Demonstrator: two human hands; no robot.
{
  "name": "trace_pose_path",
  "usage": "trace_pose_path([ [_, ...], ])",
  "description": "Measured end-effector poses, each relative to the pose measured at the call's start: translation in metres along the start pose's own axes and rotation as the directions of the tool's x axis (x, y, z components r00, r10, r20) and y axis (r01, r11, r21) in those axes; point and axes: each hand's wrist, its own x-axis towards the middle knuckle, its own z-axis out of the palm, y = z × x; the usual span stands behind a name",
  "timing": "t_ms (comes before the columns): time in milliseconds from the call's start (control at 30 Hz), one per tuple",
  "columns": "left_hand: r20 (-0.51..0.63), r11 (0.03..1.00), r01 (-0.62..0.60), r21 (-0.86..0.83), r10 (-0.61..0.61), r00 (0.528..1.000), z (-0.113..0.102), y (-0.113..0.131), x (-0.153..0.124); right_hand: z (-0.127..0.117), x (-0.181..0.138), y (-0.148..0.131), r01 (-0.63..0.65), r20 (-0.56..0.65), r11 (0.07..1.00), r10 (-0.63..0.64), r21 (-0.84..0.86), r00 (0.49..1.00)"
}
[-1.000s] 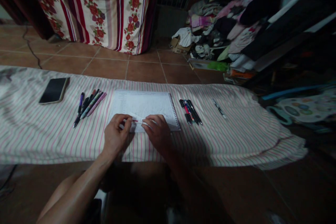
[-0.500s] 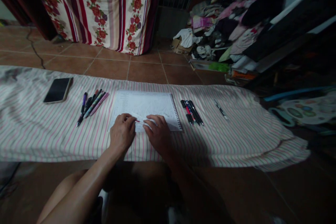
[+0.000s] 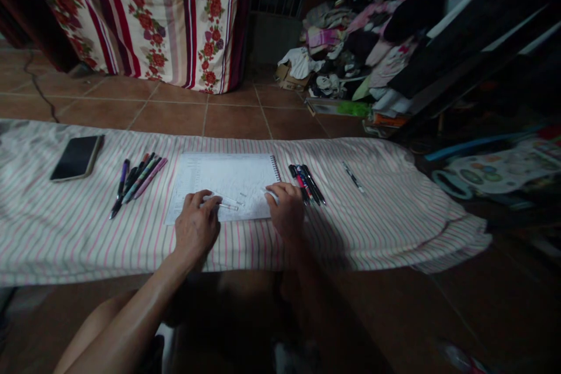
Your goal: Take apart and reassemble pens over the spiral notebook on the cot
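Note:
A spiral notebook [image 3: 223,169] lies open at a page with faint markings. My left hand [image 3: 196,225] rests over its lower left part, fingers closed on a slim clear pen barrel [image 3: 228,206] that points right. Beside that barrel a second thin clear pen piece [image 3: 232,198] lies on the page, partly behind my fingers. A small pale piece [image 3: 242,194] lies just above them. My right hand [image 3: 287,210] is at the notebook's right edge, fingers curled round a small whitish thing [image 3: 270,193] whose kind I cannot make out.
Several pens [image 3: 142,178] and a phone [image 3: 78,158] lie on the left of the striped cloth [image 3: 385,216]. More pens [image 3: 309,184] lie close by my right hand, and a single pen [image 3: 353,177] farther right. Behind are a floral curtain [image 3: 170,17] and piled clothes [image 3: 346,41].
My hands, close together over the page before, are now apart; the right one has moved right to the notebook's edge. Pen pieces now show between them. The whole view has shifted slightly.

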Motion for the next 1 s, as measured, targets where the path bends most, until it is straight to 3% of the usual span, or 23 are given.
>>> trace_pose_path([
  [433,-0.102,0.987,-0.133,-0.092,0.124,0.987,0.014,0.021,0.014,0.012,-0.002,0.005,0.004,-0.013,1.000,-0.005,-0.025,1.000],
  [1000,-0.143,0.992,-0.088,-0.089,0.075,0.987,0.013,0.016,0.014,0.009,0.004,-0.002,-0.017,0.035,0.999,0.019,-0.037,0.999],
])
